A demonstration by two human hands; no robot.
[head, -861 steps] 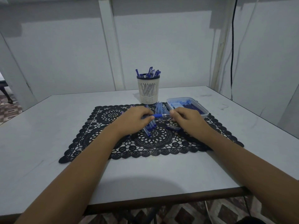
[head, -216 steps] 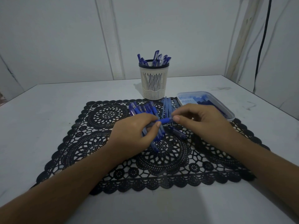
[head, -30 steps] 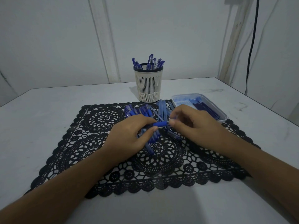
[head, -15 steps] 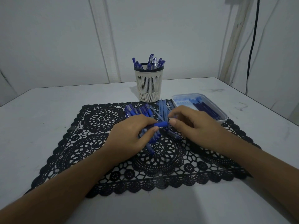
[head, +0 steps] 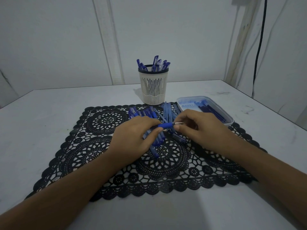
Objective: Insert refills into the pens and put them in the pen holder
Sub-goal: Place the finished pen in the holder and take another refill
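left hand [head: 132, 136]: curled round the blue pen [head: 166, 125], thumb under the grip and forefinger over it, just above the mat.
right hand [head: 199, 128]: fingers bent inward, thumb and forefinger pinching the pen's pointed end, where a thin metal tip shows.
pen: nearly level between my two hands, grip toward the left one, tip toward the right one.
loose pens [head: 144, 112]: a heap on the mat under and just beyond my left hand; a few poke out below its fingers toward me.
paler blue sticks [head: 167, 112]: a bundle just beyond the gap between my hands, pointing away from me; i cannot tell whether they are barrels or refills.
pen holder [head: 153, 87]: upright on the bench beyond both hands, just past the mat's far edge, with standing pens [head: 156, 64] in it.
tray [head: 230, 121]: beyond and to the right of my right hand, dark refills [head: 211, 110] lying inside.
mat [head: 103, 146]: black lace, spread under both hands and wrists.
bench [head: 49, 105]: pale, carrying everything.
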